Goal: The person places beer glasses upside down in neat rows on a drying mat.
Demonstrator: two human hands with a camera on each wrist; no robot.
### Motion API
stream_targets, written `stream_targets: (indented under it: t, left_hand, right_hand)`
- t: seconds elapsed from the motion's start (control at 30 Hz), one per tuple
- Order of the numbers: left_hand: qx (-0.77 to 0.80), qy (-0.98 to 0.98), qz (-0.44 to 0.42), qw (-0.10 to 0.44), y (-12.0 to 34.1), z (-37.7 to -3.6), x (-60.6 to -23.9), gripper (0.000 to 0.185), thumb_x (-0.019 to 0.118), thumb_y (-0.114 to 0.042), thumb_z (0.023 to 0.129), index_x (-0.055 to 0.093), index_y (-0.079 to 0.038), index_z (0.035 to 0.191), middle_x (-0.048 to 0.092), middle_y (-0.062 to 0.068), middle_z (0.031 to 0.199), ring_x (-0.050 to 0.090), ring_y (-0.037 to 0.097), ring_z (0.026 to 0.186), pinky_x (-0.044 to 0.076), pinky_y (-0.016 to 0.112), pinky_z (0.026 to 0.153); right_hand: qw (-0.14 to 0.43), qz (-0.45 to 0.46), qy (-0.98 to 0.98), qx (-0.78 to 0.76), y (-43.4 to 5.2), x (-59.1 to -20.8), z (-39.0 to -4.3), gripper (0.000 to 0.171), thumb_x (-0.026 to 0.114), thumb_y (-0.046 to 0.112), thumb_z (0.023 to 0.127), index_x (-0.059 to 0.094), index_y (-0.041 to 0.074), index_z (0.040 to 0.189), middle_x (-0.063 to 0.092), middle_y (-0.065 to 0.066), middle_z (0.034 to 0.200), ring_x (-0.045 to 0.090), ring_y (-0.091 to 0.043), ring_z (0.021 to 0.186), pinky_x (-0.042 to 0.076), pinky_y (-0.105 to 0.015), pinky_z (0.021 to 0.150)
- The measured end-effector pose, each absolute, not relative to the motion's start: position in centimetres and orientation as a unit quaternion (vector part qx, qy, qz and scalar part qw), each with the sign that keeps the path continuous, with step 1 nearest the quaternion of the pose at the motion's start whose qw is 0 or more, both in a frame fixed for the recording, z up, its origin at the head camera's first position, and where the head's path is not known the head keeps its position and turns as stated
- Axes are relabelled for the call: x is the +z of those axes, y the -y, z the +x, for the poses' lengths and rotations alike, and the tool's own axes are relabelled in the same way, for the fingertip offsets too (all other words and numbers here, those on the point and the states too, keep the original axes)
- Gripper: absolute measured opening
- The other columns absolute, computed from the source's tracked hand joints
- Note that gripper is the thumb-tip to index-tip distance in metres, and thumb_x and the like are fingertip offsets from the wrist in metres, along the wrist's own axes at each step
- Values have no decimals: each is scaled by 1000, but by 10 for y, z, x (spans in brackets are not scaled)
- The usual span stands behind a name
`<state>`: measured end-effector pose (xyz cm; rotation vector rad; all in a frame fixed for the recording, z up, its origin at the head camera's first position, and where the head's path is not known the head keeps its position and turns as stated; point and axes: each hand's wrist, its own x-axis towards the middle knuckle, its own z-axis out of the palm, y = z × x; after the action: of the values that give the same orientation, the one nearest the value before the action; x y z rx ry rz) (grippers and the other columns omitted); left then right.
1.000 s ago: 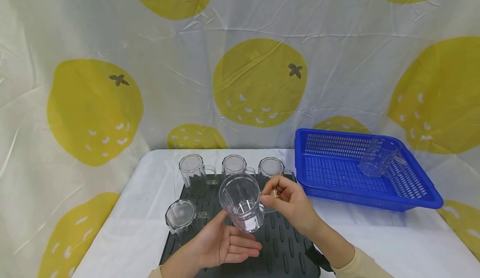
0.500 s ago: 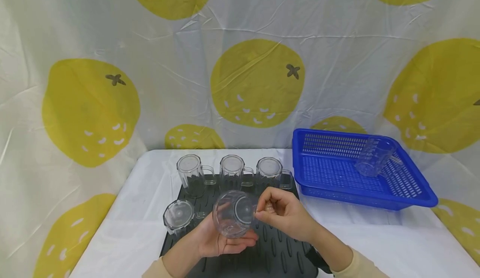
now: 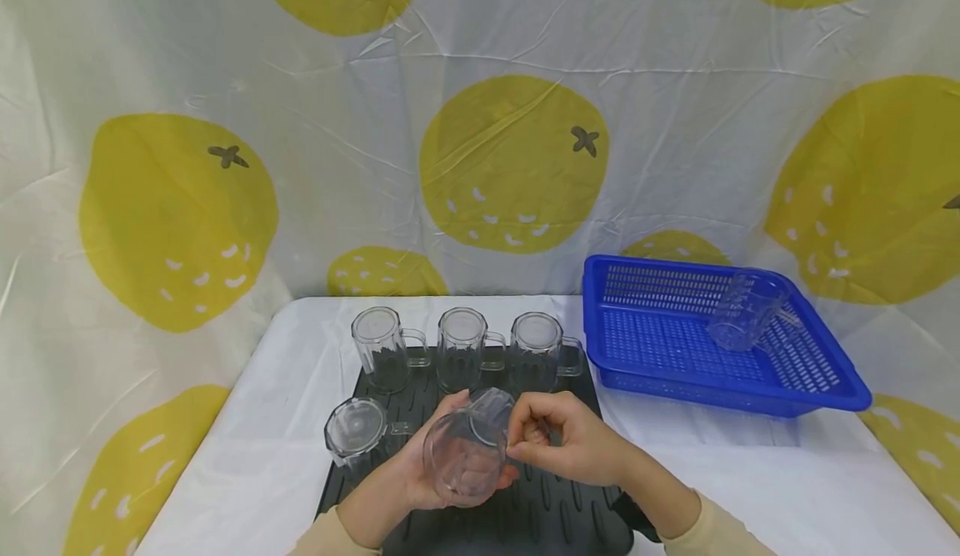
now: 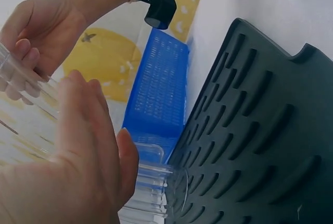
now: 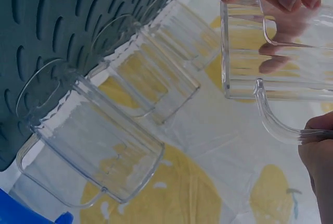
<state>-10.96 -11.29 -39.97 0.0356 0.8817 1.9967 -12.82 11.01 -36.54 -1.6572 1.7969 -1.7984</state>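
Observation:
A clear glass mug (image 3: 463, 460) is held tilted above the dark drying mat (image 3: 551, 510), its open mouth toward the head camera. My left hand (image 3: 422, 474) cradles its body, thumb on the upper side and fingertips beneath. My right hand (image 3: 570, 441) pinches the handle (image 5: 276, 125), which shows clearly in the right wrist view. Left-hand fingers lie against the glass in the left wrist view, partly hiding it. Several other glass mugs stand upside down on the mat: a back row with one mug (image 3: 461, 348) in its middle, and another mug (image 3: 357, 435) at the left.
A blue plastic basket (image 3: 615, 377) stands at the back right, with one glass mug (image 3: 742, 318) lying in it. White cloth (image 3: 720, 464) covers the table. Behind hangs a curtain (image 3: 337, 164) with yellow fruit prints.
The mug has tipped and dropped lower, so its mouth now faces the head camera. My left hand has gone from lying open beneath it to holding its body; the right hand keeps the handle.

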Motion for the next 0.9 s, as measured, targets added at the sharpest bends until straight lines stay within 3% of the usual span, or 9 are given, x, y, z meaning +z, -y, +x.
stream_targets:
  t: [0.1, 0.3, 0.5, 0.7, 0.9]
  left_hand:
    - [816, -356, 2, 456, 111, -110, -400, 89, 35, -69, 94, 22, 2, 147, 55, 12, 121, 63, 17, 101, 51, 25, 85]
    - [809, -367, -13, 459, 112, -110, -400, 79, 39, -65, 93, 46, 6, 127, 67, 10, 106, 69, 14, 90, 54, 21, 76]
    - [804, -368, -6, 467, 111, -110, -400, 76, 39, -64, 93, 50, 6, 120, 69, 9, 101, 70, 13, 84, 54, 18, 69]
    - [802, -364, 28, 472, 113, -110, -398, 68, 40, -65, 93, 61, -2, 109, 70, 7, 93, 71, 14, 83, 54, 20, 71]
    - [803, -367, 67, 465, 116, -111, -400, 67, 41, -64, 94, 57, -2, 111, 63, 8, 93, 70, 13, 80, 55, 21, 74]
  right_hand:
    - [54, -558, -592, -579, -110, -366, -130, 27, 60, -20, 84, 59, 6, 93, 40, -5, 63, 36, -17, 52, 38, -24, 49]
    - [68, -563, -598, -566, -113, -365, -130, 24, 61, -16, 85, 60, 7, 92, 42, -5, 62, 37, -14, 54, 39, -18, 54]
    - [61, -575, -617, -534, -117, -363, -129, 20, 69, -8, 84, 61, 9, 92, 45, -5, 64, 41, -13, 56, 42, -20, 52]
    - [-12, -617, -632, -469, -120, -357, -131, 17, 74, 7, 86, 65, 15, 98, 54, 2, 77, 50, -6, 72, 46, -23, 70]
    - [-70, -616, -624, -475, -124, -352, -135, 20, 74, 11, 85, 68, 13, 104, 62, 1, 96, 56, -14, 92, 48, -31, 81]
